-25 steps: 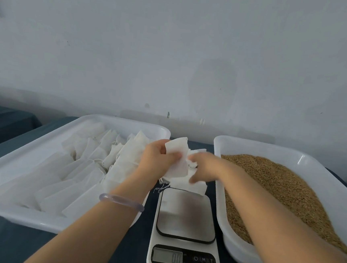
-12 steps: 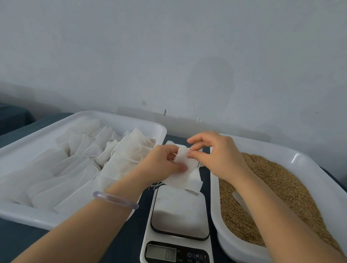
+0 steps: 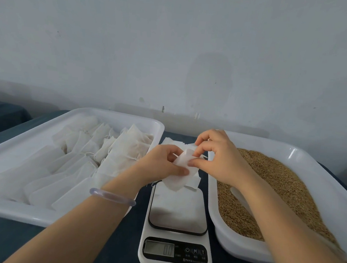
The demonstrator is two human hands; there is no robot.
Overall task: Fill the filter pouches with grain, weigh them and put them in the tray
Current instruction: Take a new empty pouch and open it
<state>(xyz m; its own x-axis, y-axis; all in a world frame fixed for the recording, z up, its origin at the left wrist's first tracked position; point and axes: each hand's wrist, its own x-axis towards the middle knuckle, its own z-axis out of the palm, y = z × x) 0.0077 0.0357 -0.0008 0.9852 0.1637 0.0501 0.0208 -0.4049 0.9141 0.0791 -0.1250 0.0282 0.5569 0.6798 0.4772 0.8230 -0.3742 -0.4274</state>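
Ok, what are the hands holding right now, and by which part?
Both hold a small white paper filter pouch: the left hand grips its middle, thumb across the front; the right hand pinches its upper edge.

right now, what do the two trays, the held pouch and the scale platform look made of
left tray and right tray: likely moulded white plastic, glossy, with rounded rims and highlights. pouch: thin matte white filter paper or non-woven fabric, creasing softly; can't tell which. scale platform: smooth and reflective, perhaps steel or glass.
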